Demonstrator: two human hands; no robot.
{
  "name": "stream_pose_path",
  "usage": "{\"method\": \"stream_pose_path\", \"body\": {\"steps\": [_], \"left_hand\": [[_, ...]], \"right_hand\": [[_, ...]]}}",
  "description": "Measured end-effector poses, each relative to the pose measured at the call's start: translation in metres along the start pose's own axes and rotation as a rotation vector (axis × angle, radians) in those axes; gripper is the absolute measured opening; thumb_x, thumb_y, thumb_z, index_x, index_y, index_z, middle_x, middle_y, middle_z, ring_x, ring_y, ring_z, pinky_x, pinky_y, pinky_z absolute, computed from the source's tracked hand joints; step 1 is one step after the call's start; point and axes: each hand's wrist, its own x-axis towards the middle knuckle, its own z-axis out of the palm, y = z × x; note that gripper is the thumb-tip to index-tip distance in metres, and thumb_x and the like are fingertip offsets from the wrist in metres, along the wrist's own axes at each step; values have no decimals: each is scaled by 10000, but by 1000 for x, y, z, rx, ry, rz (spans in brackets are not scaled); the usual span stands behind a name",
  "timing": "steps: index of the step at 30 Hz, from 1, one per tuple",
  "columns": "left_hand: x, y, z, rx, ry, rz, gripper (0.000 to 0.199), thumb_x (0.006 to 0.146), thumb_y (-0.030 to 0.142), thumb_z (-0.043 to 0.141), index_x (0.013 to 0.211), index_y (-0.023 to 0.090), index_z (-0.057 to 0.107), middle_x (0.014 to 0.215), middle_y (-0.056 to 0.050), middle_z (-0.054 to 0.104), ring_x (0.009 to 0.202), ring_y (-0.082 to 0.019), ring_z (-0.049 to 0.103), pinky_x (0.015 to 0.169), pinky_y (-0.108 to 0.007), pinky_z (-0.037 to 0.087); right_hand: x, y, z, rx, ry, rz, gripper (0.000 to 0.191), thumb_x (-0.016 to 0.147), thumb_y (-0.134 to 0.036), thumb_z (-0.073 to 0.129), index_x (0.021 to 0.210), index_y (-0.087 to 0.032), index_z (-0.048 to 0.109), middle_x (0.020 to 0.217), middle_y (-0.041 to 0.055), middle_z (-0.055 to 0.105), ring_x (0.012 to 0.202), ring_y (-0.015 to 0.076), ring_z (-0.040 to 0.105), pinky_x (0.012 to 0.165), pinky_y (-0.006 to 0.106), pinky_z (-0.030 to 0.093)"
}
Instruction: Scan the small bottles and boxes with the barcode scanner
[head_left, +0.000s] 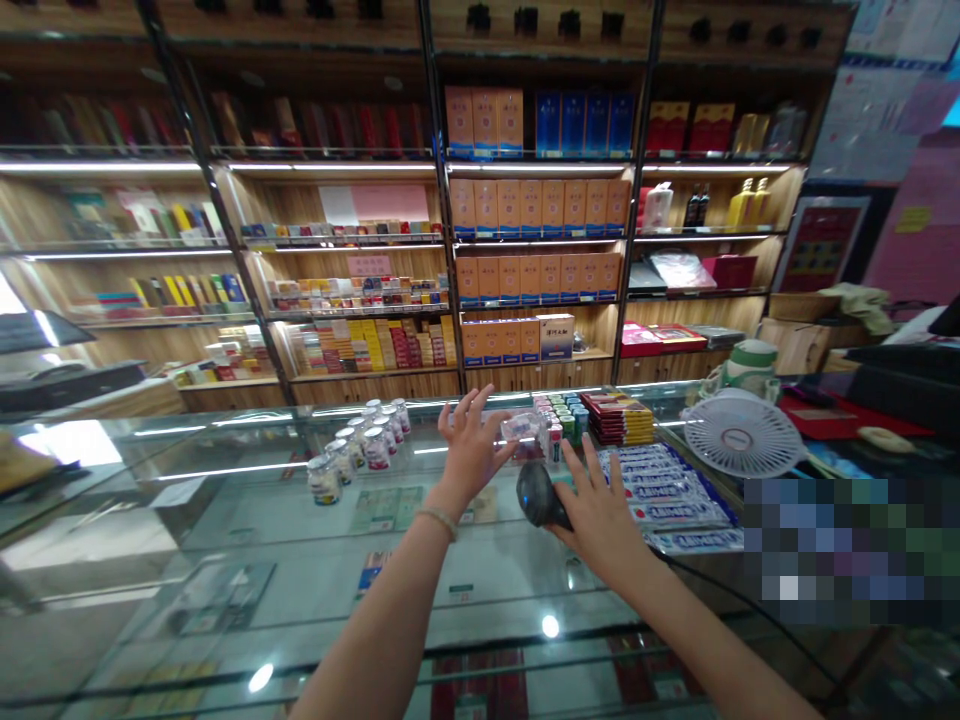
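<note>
My left hand is raised above the glass counter, fingers spread, with a band on the wrist. Just right of its fingertips is a clear plastic container; whether they touch is hard to see. A black barcode scanner sits against my right hand. Its handle lies between thumb and palm while the other fingers stretch forward. From under the wrist its cable runs right. Rows of small white-lidded jars stand left of my left hand. Blue-and-white packets lie beyond my right hand.
Small boxed goods and red-and-yellow packs line the counter's far side. A white fan and a green-lidded jug stand at right. Behind are lit wooden shelves of boxes. A card shows at left.
</note>
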Motion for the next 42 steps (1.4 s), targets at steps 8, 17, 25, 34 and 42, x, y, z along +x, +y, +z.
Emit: {"method": "stream_pose_path", "body": {"steps": [8, 17, 25, 34, 42], "left_hand": [[-1, -1, -1, -3, -21, -11, 356, 761, 422, 781, 1087, 308, 696, 1528, -83, 477, 1410, -342, 388, 1196, -581, 102], [1, 0, -4, 9, -4, -12, 323, 787, 401, 758, 1090, 309, 693, 1527, -81, 479, 1408, -335, 397, 1192, -579, 102], [1, -1, -5, -1, -7, -33, 347, 769, 413, 778, 1091, 314, 694, 1532, -84, 474, 1414, -344, 389, 1185, -597, 113], [5, 0, -5, -80, 52, -186, 316, 794, 437, 758, 1071, 290, 720, 1529, -110, 451, 1419, -345, 367, 1182, -613, 177], [8, -9, 6, -217, 80, -288, 310, 880, 497, 637, 1036, 263, 768, 1525, -103, 433, 1416, -339, 360, 1168, -586, 289]], "right_hand": [[4, -1, 5, 77, -139, -25, 412, 825, -508, 717, 1068, -177, 691, 1648, 159, 225, 1530, 414, 109, 1184, 708, 104], [-1, 2, -2, 164, -227, -88, 647, 907, -688, 472, 1234, -157, 646, 1654, 166, 193, 1539, 382, 93, 1206, 670, 26], [54, 26, -3, 142, -170, 170, 589, 977, -558, 420, 1402, -175, 559, 1618, 173, 307, 1532, 375, 137, 1192, 659, 118], [104, 15, 11, 285, -192, 306, 459, 956, -454, 512, 1368, -273, 603, 1640, 122, 277, 1538, 347, 125, 1179, 610, 182], [116, 15, 20, 592, 51, 374, 355, 952, -370, 484, 1212, -293, 714, 1570, 58, 426, 1503, 313, 246, 1165, 562, 269]]}}
